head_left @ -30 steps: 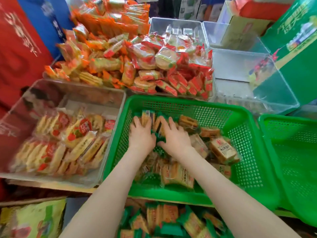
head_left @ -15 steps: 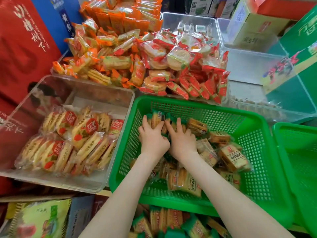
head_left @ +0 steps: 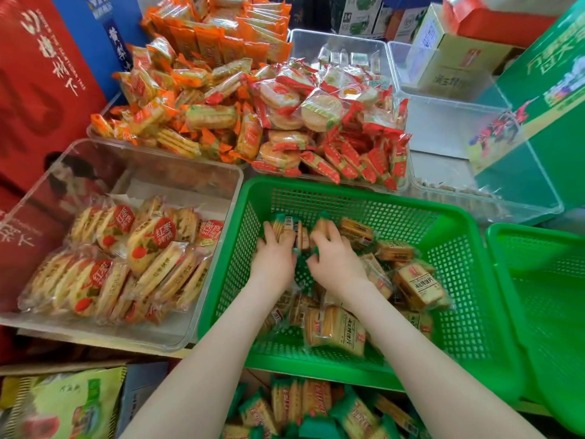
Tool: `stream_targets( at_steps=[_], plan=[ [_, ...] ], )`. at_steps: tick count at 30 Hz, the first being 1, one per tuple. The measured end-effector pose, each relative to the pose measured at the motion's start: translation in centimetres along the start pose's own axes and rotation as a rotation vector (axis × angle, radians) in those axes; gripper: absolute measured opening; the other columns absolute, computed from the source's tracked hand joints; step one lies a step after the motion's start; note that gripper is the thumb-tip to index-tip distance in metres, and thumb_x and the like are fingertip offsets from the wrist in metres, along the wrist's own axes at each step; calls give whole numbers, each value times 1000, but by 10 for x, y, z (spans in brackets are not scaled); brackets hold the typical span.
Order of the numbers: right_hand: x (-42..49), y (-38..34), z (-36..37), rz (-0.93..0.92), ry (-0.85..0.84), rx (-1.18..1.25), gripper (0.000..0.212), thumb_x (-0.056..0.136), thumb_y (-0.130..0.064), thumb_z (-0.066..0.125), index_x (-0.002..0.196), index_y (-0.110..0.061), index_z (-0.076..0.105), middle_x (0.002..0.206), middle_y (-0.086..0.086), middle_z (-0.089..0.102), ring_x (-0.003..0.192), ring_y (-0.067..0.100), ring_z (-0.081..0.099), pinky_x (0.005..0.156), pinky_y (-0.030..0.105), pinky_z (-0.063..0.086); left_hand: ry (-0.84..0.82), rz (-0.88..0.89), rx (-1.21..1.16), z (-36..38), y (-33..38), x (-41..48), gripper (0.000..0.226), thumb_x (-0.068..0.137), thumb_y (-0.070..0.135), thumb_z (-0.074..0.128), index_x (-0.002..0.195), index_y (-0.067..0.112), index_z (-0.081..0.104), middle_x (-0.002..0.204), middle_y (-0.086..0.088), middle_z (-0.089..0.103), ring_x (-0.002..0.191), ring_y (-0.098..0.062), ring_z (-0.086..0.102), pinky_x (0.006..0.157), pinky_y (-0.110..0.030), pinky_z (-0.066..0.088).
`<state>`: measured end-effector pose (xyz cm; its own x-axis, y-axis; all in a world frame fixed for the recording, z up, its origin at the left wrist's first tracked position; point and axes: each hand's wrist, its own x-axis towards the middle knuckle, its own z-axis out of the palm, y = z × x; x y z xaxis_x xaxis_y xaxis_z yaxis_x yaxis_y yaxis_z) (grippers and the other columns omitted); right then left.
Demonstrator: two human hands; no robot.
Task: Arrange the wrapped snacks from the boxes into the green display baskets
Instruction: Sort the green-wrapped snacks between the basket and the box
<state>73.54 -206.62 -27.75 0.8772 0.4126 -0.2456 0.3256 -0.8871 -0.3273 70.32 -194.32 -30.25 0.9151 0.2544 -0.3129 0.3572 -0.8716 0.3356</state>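
Observation:
Both my hands are inside the green display basket, at its far left part. My left hand has its fingers curled around upright green-wrapped snack packets standing in a short row. My right hand is beside it, with its fingers curled over a packet at the right end of that row. More of these packets lie loose across the basket floor, one between my forearms. A box of the same snacks sits below the basket's near rim.
A second green basket stands to the right. A clear bin of red-labelled round cakes sits left of the basket. Behind are heaps of orange packs and red packs, a clear bin and a green carton.
Both hands stayed on the upright row at the basket's far left. Their fingers, straight a second ago, now curl around the packets. The camera tilted down slightly.

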Motion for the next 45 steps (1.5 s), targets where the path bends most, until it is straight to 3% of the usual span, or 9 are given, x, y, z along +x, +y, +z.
stream_targets(
  at_steps=[4,11,18,21,25,29,35,39,45],
  plan=[
    [-5,-2,-5,115,156,319,13,95,-16,54,104,-8,54,137,9,41,122,27,44,88,25,37,3,-88,-3,-3,8,7,70,95,48,48,150,18,17,156,-22,2,132,-43,31,97,-44,44],
    [-13,3,-21,484,232,692,41,92,-14,59,130,-14,46,134,5,43,83,10,46,60,21,41,56,-141,20,4,20,8,63,91,32,59,141,15,24,149,-24,16,127,-43,35,101,-47,40],
    [-42,24,-36,600,293,1196,35,92,-9,58,124,-20,52,120,10,56,95,24,64,79,48,58,274,-21,-7,-1,26,-13,61,87,24,60,139,15,31,144,-22,27,124,-40,38,102,-48,35],
    [-59,28,-46,581,323,1432,41,93,-3,55,132,-13,49,120,14,55,100,28,63,79,46,58,397,48,-71,-16,33,-32,61,87,26,61,141,14,34,146,-23,28,129,-39,35,106,-48,32],
    [-98,29,-59,525,307,1689,36,95,4,48,130,-4,49,103,12,61,89,23,63,55,29,57,487,173,-132,-28,39,-79,63,82,25,67,138,12,42,143,-24,33,130,-40,37,106,-49,35],
    [-141,36,-61,488,275,1766,33,94,5,47,125,-5,53,105,12,64,86,21,65,55,27,55,521,301,-171,-28,39,-132,64,76,23,73,134,10,47,139,-23,39,127,-41,42,102,-53,41],
    [-201,57,-44,415,275,1744,28,94,4,48,117,-7,59,116,12,65,103,23,63,87,34,53,560,428,-187,-14,44,-200,61,74,17,73,130,8,50,135,-24,42,123,-40,47,98,-50,46],
    [-252,75,-21,415,180,1759,28,94,5,48,116,-7,60,111,10,68,96,20,67,75,28,56,553,472,-189,3,41,-238,60,74,16,73,130,9,51,136,-24,42,126,-39,44,102,-48,43],
    [-313,102,19,436,77,1632,28,93,5,49,115,-6,63,113,14,69,101,25,67,80,31,56,509,577,-126,40,18,-281,52,82,25,60,130,12,49,137,-23,43,129,-36,42,106,-43,37]
  ],
)
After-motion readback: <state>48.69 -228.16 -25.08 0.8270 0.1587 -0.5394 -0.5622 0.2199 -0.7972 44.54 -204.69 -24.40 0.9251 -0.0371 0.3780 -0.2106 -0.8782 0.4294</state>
